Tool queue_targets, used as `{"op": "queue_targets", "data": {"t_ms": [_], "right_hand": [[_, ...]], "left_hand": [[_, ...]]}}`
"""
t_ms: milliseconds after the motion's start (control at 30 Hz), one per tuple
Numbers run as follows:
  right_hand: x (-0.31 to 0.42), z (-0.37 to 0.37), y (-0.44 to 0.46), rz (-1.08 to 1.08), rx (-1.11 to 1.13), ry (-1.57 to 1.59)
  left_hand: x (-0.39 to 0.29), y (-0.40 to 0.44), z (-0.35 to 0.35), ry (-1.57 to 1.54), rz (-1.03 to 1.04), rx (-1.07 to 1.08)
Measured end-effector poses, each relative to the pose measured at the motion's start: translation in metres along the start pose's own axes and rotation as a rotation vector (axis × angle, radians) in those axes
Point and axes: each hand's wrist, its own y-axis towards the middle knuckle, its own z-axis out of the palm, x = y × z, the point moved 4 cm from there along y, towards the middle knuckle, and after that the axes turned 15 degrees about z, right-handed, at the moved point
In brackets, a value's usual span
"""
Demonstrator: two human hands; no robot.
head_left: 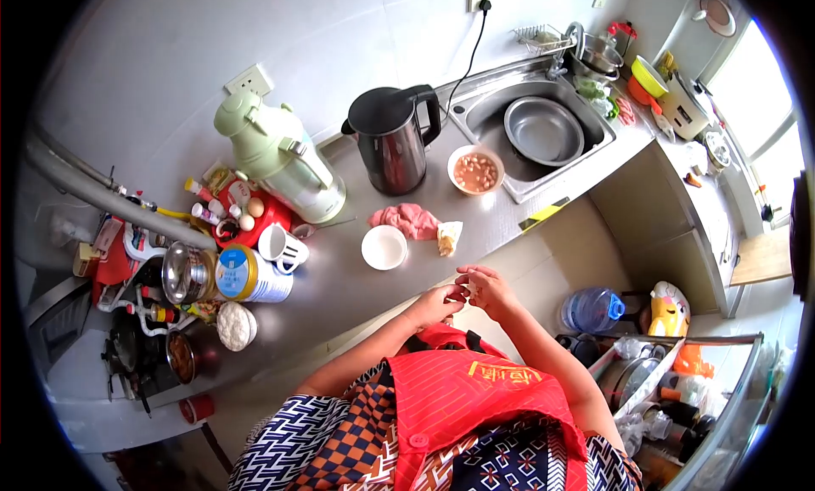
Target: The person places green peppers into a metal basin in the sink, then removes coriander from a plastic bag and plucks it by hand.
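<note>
My left hand [440,306] and my right hand [487,289] meet in front of the counter's near edge, fingers bent and closed together. Something small and pale shows between the fingertips, too small to name. Just beyond them on the steel counter [340,274] stands a small white bowl [385,248]. A pink cloth [406,220] lies crumpled behind that bowl, with a crumpled cream-coloured piece [449,238] at its right end. Farther back, a bowl of peanut-like kernels in reddish-brown liquid [476,171] sits beside the sink. Neither hand touches the bowls.
An electric kettle [391,151] and a pale green thermos [280,160] stand along the wall. The sink [604,137] holds a metal basin [544,131]. Left are a white mug [283,247], a large can [253,273] and jars. A water jug [587,310] stands on the right.
</note>
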Motion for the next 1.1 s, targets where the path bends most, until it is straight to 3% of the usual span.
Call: {"op": "queue_targets", "data": {"t_ms": [167,333,400,500,533,600,700,800,1100], "right_hand": [[0.052,-0.023,0.030,-0.043,-0.156,-0.098],[0.098,-0.077,0.073,-0.123,-0.342,-0.069],[0.120,-0.091,0.083,-0.140,-0.381,-0.049],[0.147,-0.102,0.097,-0.163,-0.409,-0.082],[0.154,-0.101,0.101,-0.169,-0.416,-0.099],[0.169,-0.096,0.106,-0.171,-0.294,-0.144],[0.181,-0.097,0.115,-0.124,-0.220,-0.227],[0.194,-0.093,0.113,-0.090,-0.183,-0.295],[0.207,-0.093,0.120,-0.015,-0.166,-0.455]], "left_hand": [[-0.012,0.059,-0.023,-0.093,0.051,-0.010],[-0.020,0.103,-0.061,-0.143,0.107,-0.185],[-0.017,0.126,-0.082,-0.281,-0.007,-0.247],[-0.034,0.155,-0.110,-0.186,0.274,-0.582],[-0.040,0.164,-0.116,-0.195,0.282,-0.612],[-0.041,0.180,-0.122,-0.208,0.175,-0.680],[-0.037,0.204,-0.120,-0.455,0.131,-0.617],[-0.035,0.219,-0.112,-0.512,0.125,-0.607],[-0.029,0.212,-0.090,-0.517,0.201,-0.858]]}}
